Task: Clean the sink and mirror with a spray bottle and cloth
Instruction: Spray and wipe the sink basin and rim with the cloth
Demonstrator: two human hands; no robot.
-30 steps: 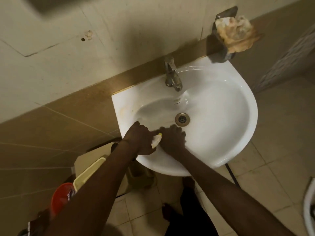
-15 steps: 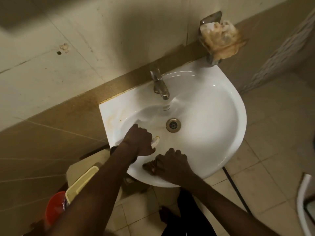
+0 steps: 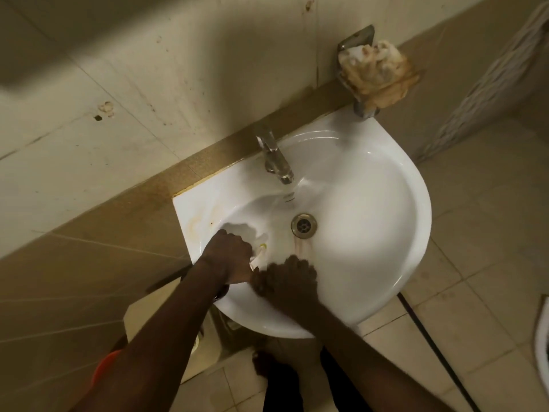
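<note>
The white wall-mounted sink (image 3: 386, 233) fills the middle of the view, with a steel faucet (image 3: 276, 162) at its back and a drain (image 3: 303, 226) in the bowl. My left hand (image 3: 228, 257) is fisted on a small white cloth with a yellow edge (image 3: 259, 254) and presses it on the bowl's left slope. My right hand (image 3: 292, 281) is motion-blurred on the near inner wall of the bowl, right beside the left hand, and its palm is hidden. Brown stains mark the sink's left rim (image 3: 196, 224). No spray bottle or mirror is in view.
A metal holder with a crumpled brownish wad (image 3: 377, 72) hangs on the wall above the sink's right corner. Below the sink to the left stand a beige box (image 3: 139, 316) and an orange bucket (image 3: 104, 370). A black hose (image 3: 430, 346) runs across the tiled floor.
My hands parted after meeting on the cloth. The left kept it and slid left in the bowl. The right dropped to the near rim, then moved back up beside the left.
</note>
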